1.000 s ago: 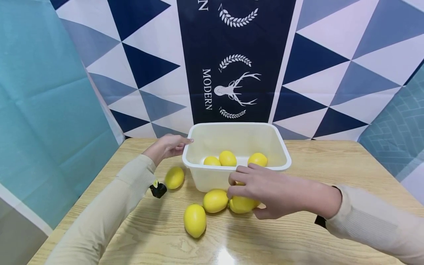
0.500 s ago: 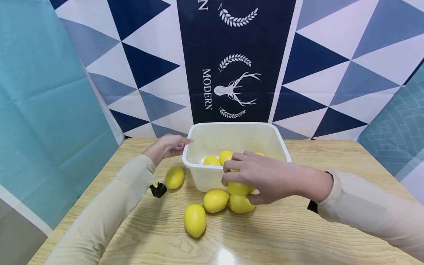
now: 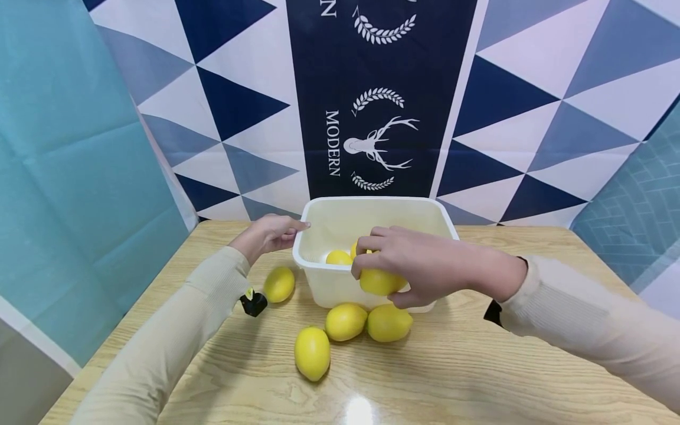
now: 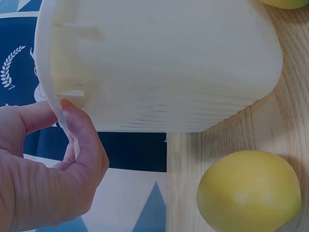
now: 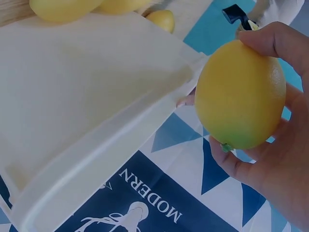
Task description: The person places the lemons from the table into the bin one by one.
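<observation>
My left hand [image 3: 270, 234] pinches the left rim of a white plastic bin [image 3: 332, 286], thumb over the edge and fingers outside, as the left wrist view shows. In my right hand [image 3: 411, 260] is a yellow lemon [image 5: 241, 94], held between thumb and fingers with its green stem end showing in the right wrist view. That hand is raised at the bin's front rim and overlaps the opening in the head view. Inside the bin lies a lemon [image 3: 339, 257], with another partly hidden behind my right fingers.
Two lemons, a left one [image 3: 346, 321] and a right one [image 3: 389, 323], lie before the bin on the wooden table [image 3: 478, 378]. Nearer the front edge is another lemon [image 3: 312, 353]. One more lemon [image 3: 279, 284] sits left of the bin. A patterned cloth [image 3: 377, 88] hangs behind.
My right hand has lifted a lemon from the table in front of the bin up to the front rim, moving slightly left. The left hand stays on the rim.
</observation>
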Motion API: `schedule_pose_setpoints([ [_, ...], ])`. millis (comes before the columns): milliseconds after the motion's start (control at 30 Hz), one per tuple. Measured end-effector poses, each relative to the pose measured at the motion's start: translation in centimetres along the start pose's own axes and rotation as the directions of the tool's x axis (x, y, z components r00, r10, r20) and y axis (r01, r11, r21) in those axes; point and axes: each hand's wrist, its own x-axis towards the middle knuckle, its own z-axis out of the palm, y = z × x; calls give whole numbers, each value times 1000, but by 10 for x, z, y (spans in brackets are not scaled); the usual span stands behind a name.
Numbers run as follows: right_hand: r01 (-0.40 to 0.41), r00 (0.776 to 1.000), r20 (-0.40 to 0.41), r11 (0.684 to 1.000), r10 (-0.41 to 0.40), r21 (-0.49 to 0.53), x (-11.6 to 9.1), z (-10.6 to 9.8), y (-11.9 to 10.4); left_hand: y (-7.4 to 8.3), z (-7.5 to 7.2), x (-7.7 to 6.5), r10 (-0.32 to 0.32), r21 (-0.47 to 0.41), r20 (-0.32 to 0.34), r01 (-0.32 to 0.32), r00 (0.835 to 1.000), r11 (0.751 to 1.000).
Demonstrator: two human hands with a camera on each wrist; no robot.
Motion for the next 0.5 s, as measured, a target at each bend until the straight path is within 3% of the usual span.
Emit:
schedule_pose_setpoints([
  [200, -20, 1000, 13, 999, 19, 39, 2, -5, 8, 0, 1, 0, -4, -1, -7, 4, 1000, 1000],
  [500, -120, 991, 70, 991, 117, 52, 8, -13, 24, -1, 0, 2, -6, -6, -20, 6, 1000, 1000],
])
